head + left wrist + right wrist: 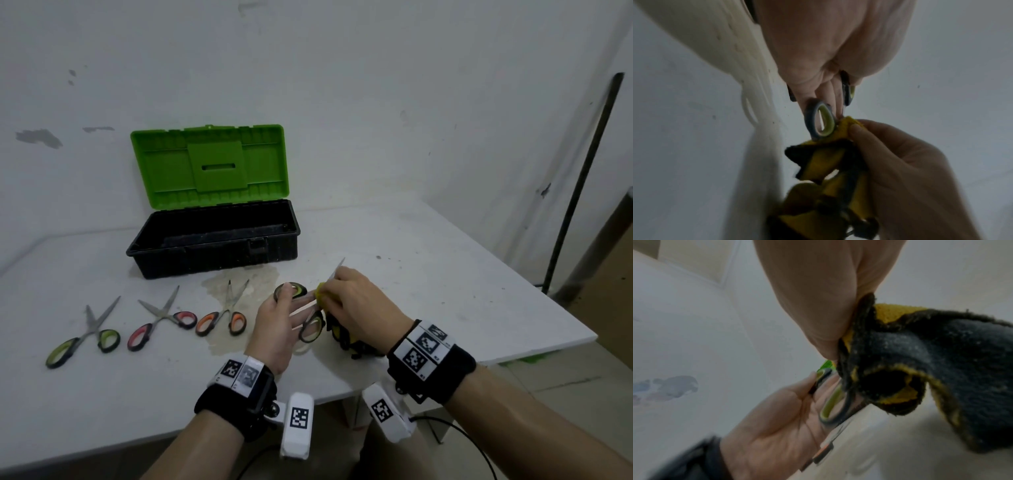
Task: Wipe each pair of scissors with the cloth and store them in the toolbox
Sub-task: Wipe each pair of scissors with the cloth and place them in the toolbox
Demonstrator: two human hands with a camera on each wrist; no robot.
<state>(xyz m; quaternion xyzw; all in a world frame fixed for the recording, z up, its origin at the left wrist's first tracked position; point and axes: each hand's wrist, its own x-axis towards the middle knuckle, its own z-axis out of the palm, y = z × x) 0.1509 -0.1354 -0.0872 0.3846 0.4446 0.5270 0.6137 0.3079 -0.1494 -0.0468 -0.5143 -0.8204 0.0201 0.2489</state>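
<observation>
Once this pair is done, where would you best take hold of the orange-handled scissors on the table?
Take the orange-handled scissors by their two handle loops, coming from above on the near side: the loops lie nearest, and the open blades point away toward the toolbox.

A white-painted plaster wall [376,85] with grey chipped patches rises beyond the fingers; a white, scuffed tabletop [428,260] with a tan stain spreads beneath them; a thin dark metal pole [582,185] leans at the wall far to their right; light is dim and even.
</observation>
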